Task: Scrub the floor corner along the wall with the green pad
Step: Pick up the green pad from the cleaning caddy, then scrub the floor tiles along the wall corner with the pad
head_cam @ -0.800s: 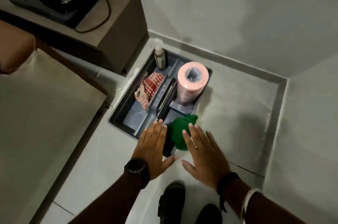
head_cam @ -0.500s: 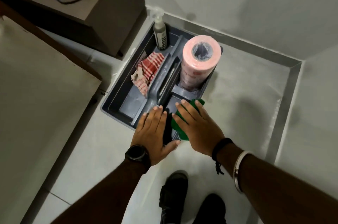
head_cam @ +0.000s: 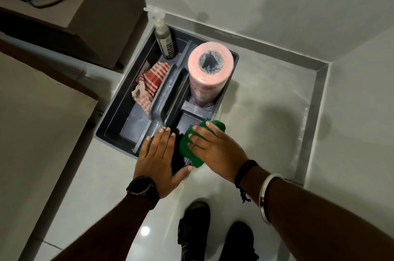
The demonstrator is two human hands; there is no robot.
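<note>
Scrubbing not begun: right hand [head_cam: 215,150] grips green pad [head_cam: 188,147] at caddy [head_cam: 110,133] near edge; left hand [head_cam: 156,160] flat, fingers spread, beside it.

The green pad [head_cam: 185,147] is dark green, soft and bent, lying over the near right compartment of the grey caddy [head_cam: 110,130], partly covered. The floor corner [head_cam: 307,81] along the wall lies well apart, pale and dusty.

A caddy [head_cam: 110,130] sits on the floor [head_cam: 266,94] in the wall corner. In it, a spray bottle [head_cam: 164,39] stands at the far end, a cloth [head_cam: 149,86] lies left of the handle [head_cam: 170,92], and a roll [head_cam: 207,75] stands right of it. The pad [head_cam: 187,147] lies at the near right end.
</note>
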